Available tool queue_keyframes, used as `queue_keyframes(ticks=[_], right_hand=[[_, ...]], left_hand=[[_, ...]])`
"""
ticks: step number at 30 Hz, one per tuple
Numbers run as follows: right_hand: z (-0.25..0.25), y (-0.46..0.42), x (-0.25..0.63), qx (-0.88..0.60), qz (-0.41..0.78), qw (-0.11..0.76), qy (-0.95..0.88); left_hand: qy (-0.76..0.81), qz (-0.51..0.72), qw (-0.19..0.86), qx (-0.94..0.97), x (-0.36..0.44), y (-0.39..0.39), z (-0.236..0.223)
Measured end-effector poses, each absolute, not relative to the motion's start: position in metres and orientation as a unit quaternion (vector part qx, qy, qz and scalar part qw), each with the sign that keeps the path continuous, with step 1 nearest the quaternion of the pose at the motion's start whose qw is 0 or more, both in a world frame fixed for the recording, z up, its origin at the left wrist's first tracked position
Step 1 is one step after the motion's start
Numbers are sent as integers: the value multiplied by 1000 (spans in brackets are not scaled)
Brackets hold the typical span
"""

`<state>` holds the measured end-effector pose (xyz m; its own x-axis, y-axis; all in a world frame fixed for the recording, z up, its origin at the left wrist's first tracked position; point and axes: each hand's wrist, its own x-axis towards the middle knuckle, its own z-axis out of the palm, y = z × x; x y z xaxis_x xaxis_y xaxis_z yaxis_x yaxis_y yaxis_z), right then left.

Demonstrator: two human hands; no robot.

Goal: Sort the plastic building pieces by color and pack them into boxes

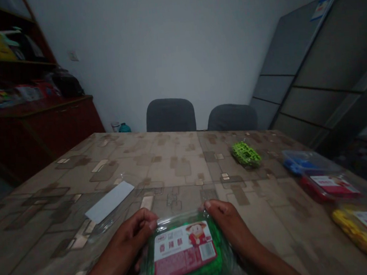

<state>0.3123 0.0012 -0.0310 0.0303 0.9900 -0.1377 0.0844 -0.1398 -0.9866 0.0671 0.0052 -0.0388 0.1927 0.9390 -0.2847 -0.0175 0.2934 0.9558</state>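
Observation:
A clear plastic box (pixel 184 251) with bright green contents sits at the near edge of the view. Its lid carries a white and dark-pink label with a cartoon figure in a hat. My left hand (pixel 137 233) grips the box's far left corner, thumb and fingers pinched on the rim. At the far right corner, my right hand (pixel 224 219) holds the rim, its fingers partly hidden behind the box. To the left lies an empty-looking clear plastic lid or tray (pixel 106 225), with a white rectangular label or card (pixel 110 201) on it.
A clear bag of lime-green pieces (pixel 245 154) lies on the patterned tablecloth (pixel 173 164). Along the right edge are clear boxes with blue (pixel 298 165), red (pixel 331 185) and yellow contents (pixel 365 229). Two grey chairs (pixel 170 115) stand behind the table.

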Motion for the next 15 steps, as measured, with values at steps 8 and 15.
queue_keyframes(ticks=[8, 15], right_hand=[[-29, -1, 312, -546, 532, 443, -472], [-30, 1, 313, -542, 529, 447, -476]], left_hand=[[526, 406, 632, 399, 71, -4, -36], [531, 394, 637, 396, 66, 0, -42]])
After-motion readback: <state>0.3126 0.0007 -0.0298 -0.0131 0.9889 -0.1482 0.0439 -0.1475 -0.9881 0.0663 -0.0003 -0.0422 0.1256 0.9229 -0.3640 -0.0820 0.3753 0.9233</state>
